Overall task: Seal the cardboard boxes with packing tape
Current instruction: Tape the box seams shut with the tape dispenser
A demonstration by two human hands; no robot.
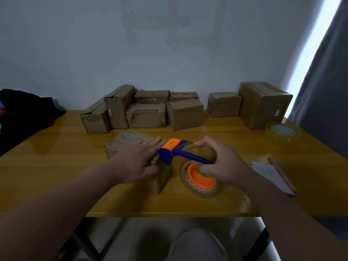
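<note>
- Yellow wooden bench (56, 166) set against a pale wall (169, 44); grey curtain (323, 81) at the right edge, with a bright strip of light beside it.
- Left hand (139, 162): palm down, fingers straight and close together, pressed flat on top of the cardboard box (130, 141). The forearm reaches in from the lower left.
- Right hand (226, 166): fingers curled over the body of the tape dispenser (185, 154), thumb against its orange hub. The hands are apart, with the dispenser head between them.
- Dispenser: blue body, orange head. The head rests on the right end of the box top, just beside the left fingertips.
- Tape roll (204, 192): clear, mounted on the hub, beside the right face of the box. Whether it touches the bench cannot be told.
- The cardboard box lies near the middle of the bench. The left hand covers much of its top, and the dispenser head hides part of its right top edge.
- Rear group (146, 115): six cardboard boxes packed against the wall, the leftmost one tilted.
- Right pair (263, 104): one small and one large box, touching.
- Spare roll (282, 133): flat on the bench, just in front of the large box.
- Paper sheet (269, 172) and pencil (281, 172): side by side, right of the right hand.
- Dark bundle (24, 110): at the left edge of the bench.
</note>
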